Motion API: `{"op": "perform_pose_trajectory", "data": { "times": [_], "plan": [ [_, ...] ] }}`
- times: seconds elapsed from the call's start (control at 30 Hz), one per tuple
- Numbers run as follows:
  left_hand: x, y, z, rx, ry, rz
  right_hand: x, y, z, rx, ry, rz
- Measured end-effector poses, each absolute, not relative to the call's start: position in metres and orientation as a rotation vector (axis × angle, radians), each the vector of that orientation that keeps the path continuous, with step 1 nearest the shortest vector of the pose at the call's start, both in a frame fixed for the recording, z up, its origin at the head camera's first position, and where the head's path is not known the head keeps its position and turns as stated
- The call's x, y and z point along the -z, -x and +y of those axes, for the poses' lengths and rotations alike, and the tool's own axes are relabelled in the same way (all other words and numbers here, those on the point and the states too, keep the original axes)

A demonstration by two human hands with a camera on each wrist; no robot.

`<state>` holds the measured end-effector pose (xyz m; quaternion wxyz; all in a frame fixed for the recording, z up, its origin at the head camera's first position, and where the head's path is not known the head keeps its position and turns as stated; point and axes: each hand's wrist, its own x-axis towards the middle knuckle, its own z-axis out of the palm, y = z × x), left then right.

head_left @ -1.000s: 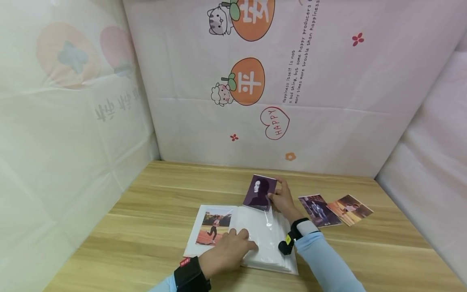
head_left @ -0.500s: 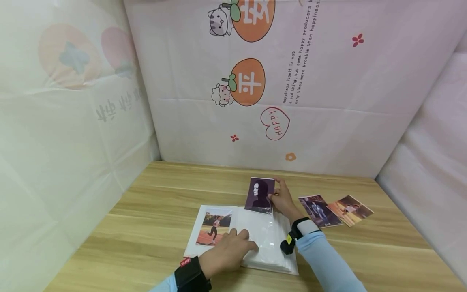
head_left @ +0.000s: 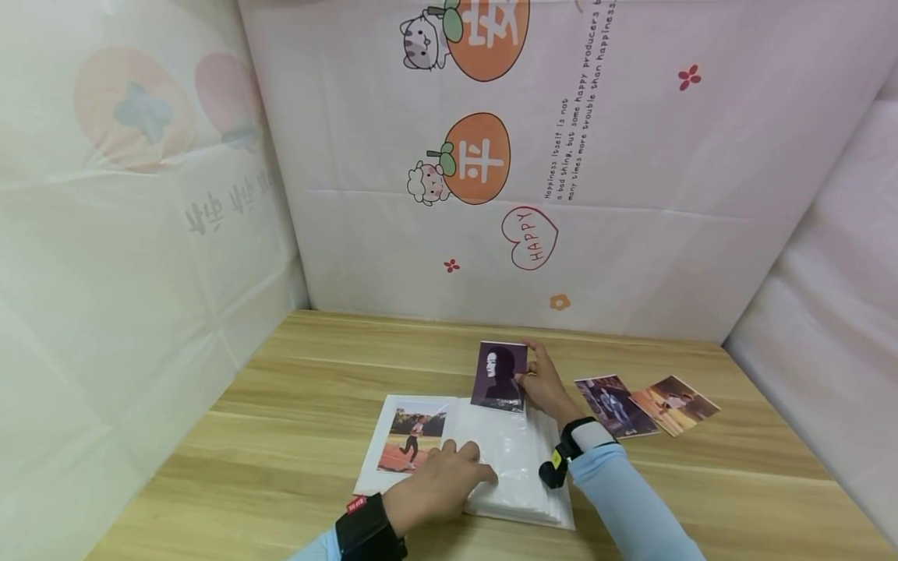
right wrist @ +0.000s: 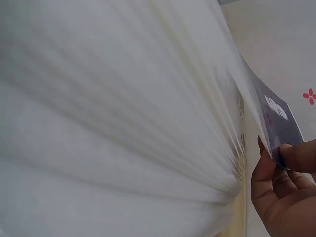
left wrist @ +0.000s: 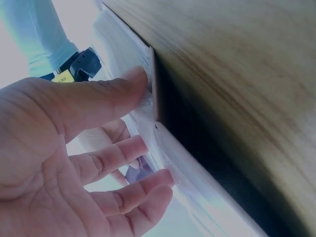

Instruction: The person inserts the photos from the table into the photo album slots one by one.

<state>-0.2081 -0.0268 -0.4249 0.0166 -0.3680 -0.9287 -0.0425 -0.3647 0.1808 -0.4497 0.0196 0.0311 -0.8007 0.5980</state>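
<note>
An open album (head_left: 501,444) with clear sleeves lies on the table; its left page shows a photo of a runner (head_left: 403,446). My right hand (head_left: 547,386) pinches a dark purple photo (head_left: 494,374) by its right side, and the photo's lower edge lies at the top of the right page. In the right wrist view, my right hand (right wrist: 284,192) has its thumb on the purple photo (right wrist: 276,113) beside the fanned pages (right wrist: 123,123). My left hand (head_left: 445,479) rests on the album's lower middle; in the left wrist view its fingers (left wrist: 118,158) touch the page edges, fingers relaxed.
Two photos, one of a figure in blue (head_left: 613,405) and one in orange tones (head_left: 675,403), lie overlapping on the wooden table (head_left: 295,405) right of the album. White printed sheets (head_left: 631,257) stand behind and at both sides.
The purple photo has come down slightly toward the album's right page and turned more upright, moved by my right hand. My left hand has stayed in place.
</note>
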Motion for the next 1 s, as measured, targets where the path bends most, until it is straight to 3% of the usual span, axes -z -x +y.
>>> {"op": "perform_pose_trajectory", "data": {
  "times": [0.4,1.0],
  "plan": [
    [0.427,0.209,-0.027,0.125,1.144,-2.883,0.447,0.361,0.185,-2.006,-0.156,-2.506],
    [0.428,0.208,-0.028,0.123,1.143,-2.854,0.454,0.358,0.194,-1.904,-0.455,-2.698]
  ]
}}
